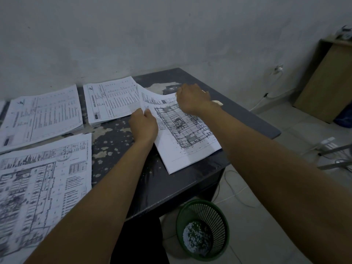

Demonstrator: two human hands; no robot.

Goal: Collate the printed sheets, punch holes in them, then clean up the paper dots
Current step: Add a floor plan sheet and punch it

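left hand (144,124): pinching drawing sheet's (182,134) left edge
right hand (192,98): gripping its lifted far edge
table (247,115): under sheet

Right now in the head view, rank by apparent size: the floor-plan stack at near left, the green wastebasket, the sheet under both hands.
1. Floor-plan stack, largest, though nearness inflates it.
2. Sheet under the hands.
3. Green wastebasket; close to the sheet, so this order is unsure.

You can read nothing here: the print on the table sheets (112,100) and on the floor-plan sheets (182,128) beside them is too blurred.
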